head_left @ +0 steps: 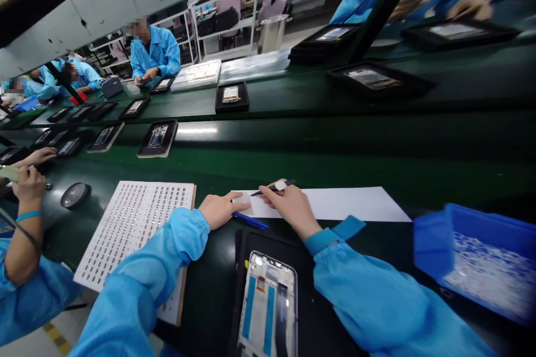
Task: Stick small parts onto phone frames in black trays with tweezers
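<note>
My left hand [218,211] rests at the left end of a white paper strip [347,203], its thumb and fingertip closed about a small pale sheet [242,201]. My right hand [291,206] grips slim dark tweezers [268,187], whose tip points left toward that sheet. A white round bit shows on the tweezers near my fingers. Just below my left hand lies a blue pen [250,220]. Nearer to me, an opened phone frame [268,304] with blue strips sits in a black tray [312,295].
A white board [140,228] with rows of small parts lies left. A blue bin [431,242] of small white pieces stands right. Black trays with phones [158,138] line the green bench and shelf. A co-worker's hand [29,184] is at far left; others sit opposite.
</note>
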Motion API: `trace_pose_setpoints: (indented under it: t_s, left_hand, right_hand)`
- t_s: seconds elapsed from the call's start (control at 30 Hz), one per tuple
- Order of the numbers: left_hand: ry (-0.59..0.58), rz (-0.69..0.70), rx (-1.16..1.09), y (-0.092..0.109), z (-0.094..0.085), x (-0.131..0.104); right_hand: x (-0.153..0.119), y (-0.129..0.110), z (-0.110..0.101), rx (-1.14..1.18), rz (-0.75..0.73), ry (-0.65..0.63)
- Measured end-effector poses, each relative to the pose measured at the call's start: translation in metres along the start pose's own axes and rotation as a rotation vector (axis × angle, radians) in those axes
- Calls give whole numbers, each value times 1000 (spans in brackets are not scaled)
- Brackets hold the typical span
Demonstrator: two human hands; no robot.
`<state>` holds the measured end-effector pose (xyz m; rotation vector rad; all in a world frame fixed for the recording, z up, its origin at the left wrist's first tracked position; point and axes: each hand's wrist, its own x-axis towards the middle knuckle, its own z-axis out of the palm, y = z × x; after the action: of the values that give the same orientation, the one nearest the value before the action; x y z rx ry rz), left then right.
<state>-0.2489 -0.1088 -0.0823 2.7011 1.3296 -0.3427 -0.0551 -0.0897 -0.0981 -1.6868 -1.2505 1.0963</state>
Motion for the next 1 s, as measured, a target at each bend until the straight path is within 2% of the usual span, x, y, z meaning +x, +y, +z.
trace_pose_setpoints:
  t_s: [0.23, 0.4, 0.5, 0.6, 0.67, 0.8, 0.83, 0.9, 1.0]
  left_hand:
    - [-3, -15, -25, 1, -1, -1]
    - [5, -17, -32, 3, -3, -2]
    - [1, -22, -31, 3, -3, -2]
    - [20, -30, -77, 0, -3, -3]
    - [81, -74, -153, -2, -6, -5]
    - [360, -203, -445, 3, -17, -11]
    - [386, -205, -539, 8, -20, -13]
    - [301, -145, -689, 24, -27, -16]
    - [41, 10, -717, 50, -33, -19]
  right_hand:
    - [1, 4, 0, 14, -23, -13]
    - [1, 2, 2, 164, -5, 11]
    - [-7, -3, -7, 287, 12, 59]
    - [-31, -2, -27, 387, 18, 123]
    - [-58, 4, -41, 428, 22, 155]
    - [-118, 24, -57, 365, -27, 204]
    - [-131, 29, -57, 312, -52, 203]
    - [-149, 34, -53, 200, -94, 190]
    - [-159, 38, -45, 106, -145, 187]
